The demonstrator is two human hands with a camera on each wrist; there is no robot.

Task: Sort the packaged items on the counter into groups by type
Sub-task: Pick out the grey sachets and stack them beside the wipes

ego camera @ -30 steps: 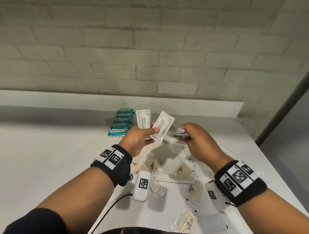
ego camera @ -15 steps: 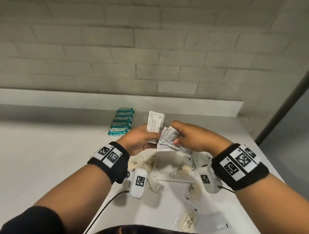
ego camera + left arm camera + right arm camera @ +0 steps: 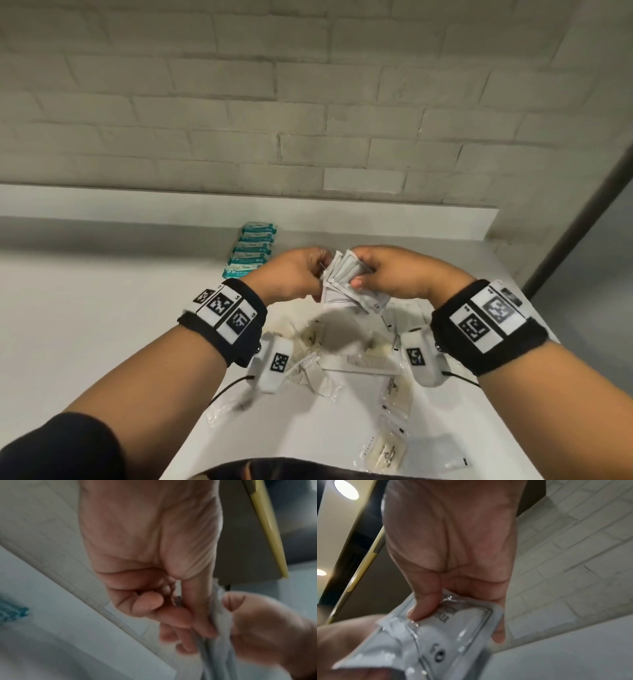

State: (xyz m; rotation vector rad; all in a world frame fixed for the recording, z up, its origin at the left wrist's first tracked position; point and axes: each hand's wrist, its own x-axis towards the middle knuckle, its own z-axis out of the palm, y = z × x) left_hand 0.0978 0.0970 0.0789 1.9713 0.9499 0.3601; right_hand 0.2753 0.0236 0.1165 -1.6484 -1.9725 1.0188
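Both hands meet above the counter around a bunch of white sachets (image 3: 346, 284) with dark printed borders. My left hand (image 3: 298, 274) pinches the bunch from the left, thumb and curled fingers on its edges (image 3: 217, 609). My right hand (image 3: 387, 274) grips the same bunch from the right, thumb pressed on the top sachet (image 3: 453, 626). A row of teal packets (image 3: 251, 248) lies behind my left hand near the wall. Clear-wrapped combs (image 3: 359, 361) and small clear packets (image 3: 387, 452) lie scattered on the white counter (image 3: 102, 308) below my wrists.
A raised white ledge (image 3: 376, 219) runs along the brick wall behind the counter. The counter's right edge (image 3: 534, 308) falls away to a dark floor. A cable (image 3: 226, 390) hangs from the left wrist camera.
The two sachets held apart in my left hand have been gathered with those in my right hand into one bunch. Both hands have closed in on each other.
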